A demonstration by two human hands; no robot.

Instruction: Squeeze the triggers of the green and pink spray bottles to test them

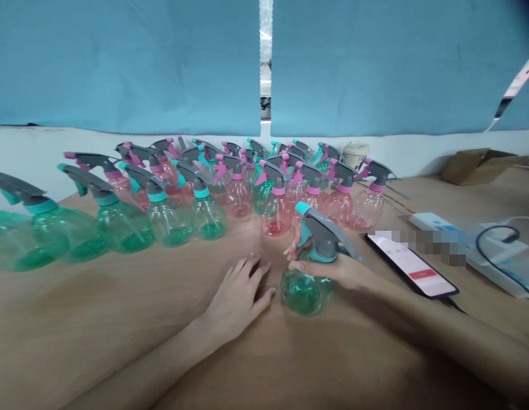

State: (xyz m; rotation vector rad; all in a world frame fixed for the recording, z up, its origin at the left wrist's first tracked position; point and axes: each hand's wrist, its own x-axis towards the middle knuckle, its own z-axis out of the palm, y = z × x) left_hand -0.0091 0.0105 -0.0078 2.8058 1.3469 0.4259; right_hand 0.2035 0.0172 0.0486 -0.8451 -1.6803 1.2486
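Observation:
A green spray bottle with a grey and turquoise trigger head is in my right hand, whose fingers wrap round its neck just under the head. The bottle is slightly tilted and its base is at or just above the table; I cannot tell which. To its left, my left hand lies on the table with fingers stretched out and holds nothing. Beyond both hands stand several pink spray bottles with pink collars. A row of green spray bottles with turquoise collars stands at the left.
A phone with a lit screen lies right of my right hand, a cable at its end. Behind it are a white power strip with a black cord, a cardboard box and a paper cup. Blue cloth covers the wall.

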